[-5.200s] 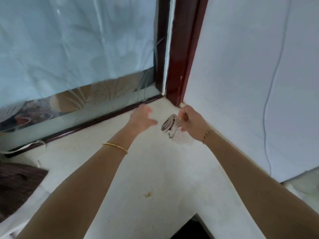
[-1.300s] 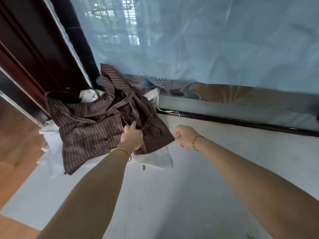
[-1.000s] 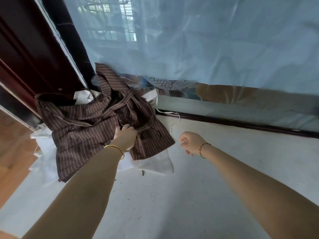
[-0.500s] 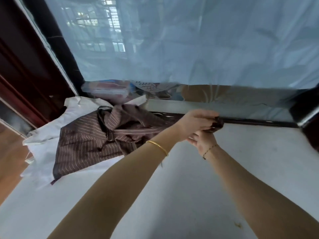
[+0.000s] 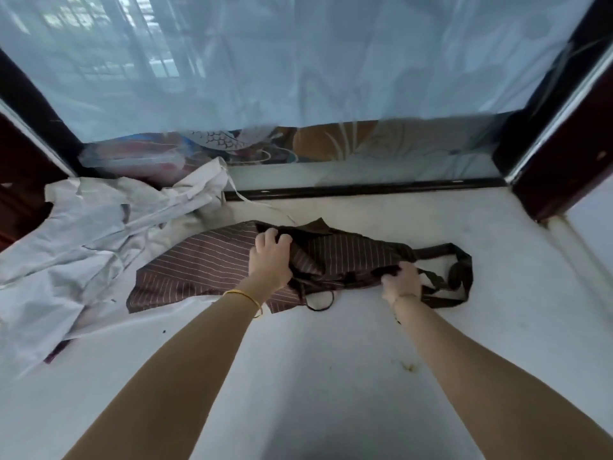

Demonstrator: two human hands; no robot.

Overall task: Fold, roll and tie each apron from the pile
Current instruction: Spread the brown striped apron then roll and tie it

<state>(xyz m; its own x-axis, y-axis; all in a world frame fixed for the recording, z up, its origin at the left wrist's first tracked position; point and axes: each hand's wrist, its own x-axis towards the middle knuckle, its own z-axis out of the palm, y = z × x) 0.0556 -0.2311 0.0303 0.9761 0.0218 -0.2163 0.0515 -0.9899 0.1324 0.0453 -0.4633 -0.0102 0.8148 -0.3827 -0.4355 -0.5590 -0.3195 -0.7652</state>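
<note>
Two hands are gripping the brown striped apron (image 5: 212,260) lying near the white surface's (image 5: 331,376) far edge. The left hand (image 5: 270,258) is clutching its bunched middle; the right hand (image 5: 401,282) is pinching the dark strap end.

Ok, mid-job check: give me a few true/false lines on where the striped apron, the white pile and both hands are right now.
1. The left hand grips the brown striped apron. True.
2. The right hand is off the cloth with straight fingers. False: its fingers are curled round the apron's dark bunched edge near the neck strap.
3. The apron is already rolled and tied. False: it lies spread and rumpled on the pale surface, its tie loose.
4. The white cloth pile lies to the left of the striped apron. True.
5. A gold bangle sits on the left wrist. True.
</note>
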